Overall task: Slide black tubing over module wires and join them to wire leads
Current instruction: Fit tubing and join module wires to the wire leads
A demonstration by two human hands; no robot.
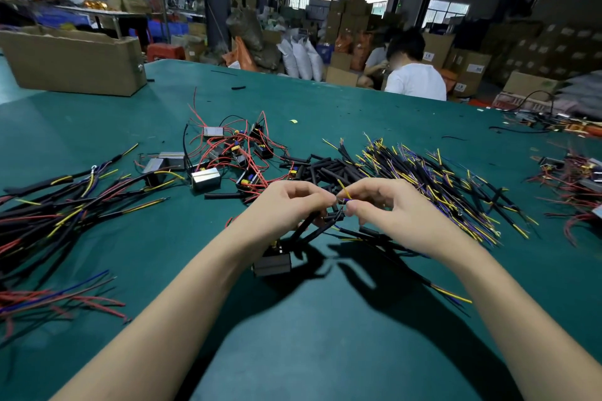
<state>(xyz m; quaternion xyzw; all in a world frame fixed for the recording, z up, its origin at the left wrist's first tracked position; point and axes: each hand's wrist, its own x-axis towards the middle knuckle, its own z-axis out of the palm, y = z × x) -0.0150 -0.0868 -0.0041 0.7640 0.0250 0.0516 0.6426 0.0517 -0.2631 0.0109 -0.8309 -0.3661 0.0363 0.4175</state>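
Observation:
My left hand (286,205) and my right hand (391,208) meet fingertip to fingertip above the green table (325,352). The left fingers pinch the ends of module wires covered in black tubing (304,226). Those wires run down to a small dark module (273,262) hanging just under my left wrist. My right fingers pinch a wire lead with a yellow end (344,189) sticking up between the two hands. The joint itself is hidden by my fingertips.
Loose modules with red wires (234,156) lie ahead on the left. A heap of black tubing pieces (325,169) and yellow-purple leads (449,185) lies ahead on the right. Finished bundles (58,205) spread at the left. A cardboard box (75,62) stands far left. A person (413,75) sits beyond the table.

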